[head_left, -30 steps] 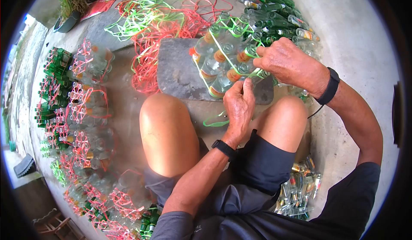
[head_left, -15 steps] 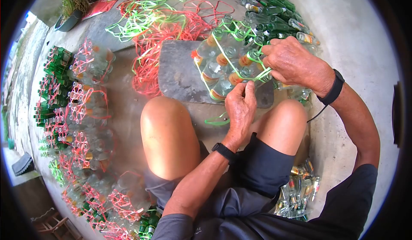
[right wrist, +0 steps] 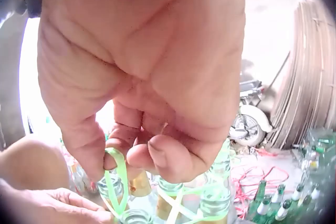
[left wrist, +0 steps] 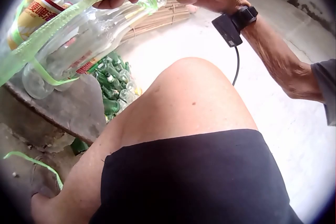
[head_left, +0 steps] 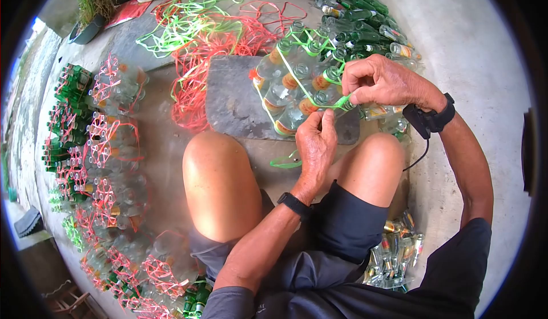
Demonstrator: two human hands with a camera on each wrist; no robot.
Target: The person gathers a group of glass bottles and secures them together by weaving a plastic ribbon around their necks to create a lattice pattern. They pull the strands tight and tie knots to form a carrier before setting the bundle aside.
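Clear glass bottles [head_left: 290, 99] with orange labels stand packed together on a dark slab, a light green plastic strap [head_left: 304, 86] running round and across their necks. My right hand [head_left: 385, 82] is over the near right corner of the bundle. Its thumb and fingertips pinch a loop of the strap, seen folded over a bottle mouth in the right wrist view. Close below it, my left hand [head_left: 317, 142] pinches the strap at the corner bottle's neck, with thumb and forefinger together. In the left wrist view that bottle [left wrist: 89, 40] leans under the left hand's fingers.
The slab [head_left: 234, 99] lies before my knees, beside a heap of red strapping [head_left: 191, 91] and green strapping [head_left: 188, 25]. Green bottles [head_left: 365, 25] lie behind, by the wall. Rows of strapped bottles [head_left: 114, 139] stand on the left; more bottles [head_left: 397, 253] lie by my right hip.
My right hand first drew the strap outward to the right, then came back in toward the corner bottle with the wrist turned. The left hand has stayed at the near corner.
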